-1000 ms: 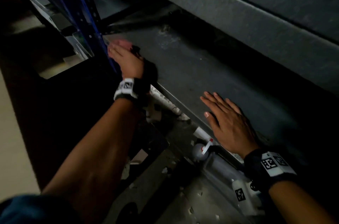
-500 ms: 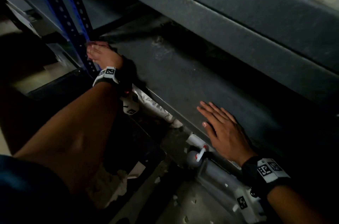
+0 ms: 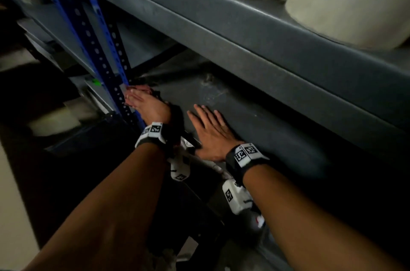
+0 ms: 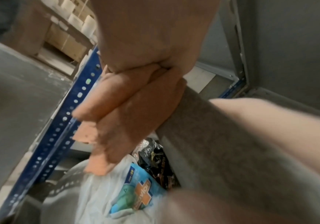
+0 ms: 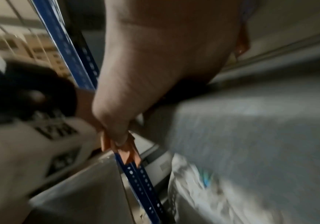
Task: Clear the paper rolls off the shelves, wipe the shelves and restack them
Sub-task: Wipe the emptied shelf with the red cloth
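Note:
The dark grey lower shelf [image 3: 255, 111] is bare. My left hand [image 3: 137, 99] lies with straight fingers [image 4: 128, 115] on a pink cloth [image 3: 142, 88] in the shelf's front left corner, against the blue upright [image 3: 93, 33]. The cloth [image 4: 90, 133] sticks out under the fingers at the shelf's edge. Just to the right, my right hand [image 3: 208, 126] rests flat on the shelf, palm down, fingers spread and holding nothing. Two cream paper rolls [image 3: 346, 2] stand on the upper shelf [image 3: 244, 33]. The right wrist view is blurred; it shows the cloth [image 5: 126, 150] past my thumb.
The upper shelf's front edge overhangs the lower one closely. Under the lower shelf lie a white plastic bag with a blue packet [image 4: 128, 186] and black wrapping. More rolls and cartons [image 4: 86, 24] stand on a far rack. Scraps litter the floor.
My right hand has slid left along the shelf, close to the left hand. The left hand stays with the cloth at the corner. The view has risen, showing the upper shelf's rolls.

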